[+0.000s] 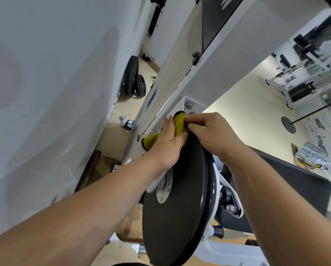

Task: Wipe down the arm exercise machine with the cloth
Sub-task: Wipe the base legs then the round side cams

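Note:
The arm exercise machine has a white frame (224,60) and a large black round disc (182,208) on a white hub. A yellow cloth (179,123) with a dark edge lies over the disc's top rim, one end hanging left. My left hand (170,143) grips the cloth from the left side of the rim. My right hand (208,131) pinches the cloth from the right at the rim's top. Both forearms reach in from below. Most of the cloth is hidden under the hands.
A white wall (45,93) stands close on the left. Black weight plates (134,79) lean on the floor behind. A black pad (295,181) of the machine lies to the right. Another white machine (304,87) stands far right, with a metal tray (310,152) on the floor.

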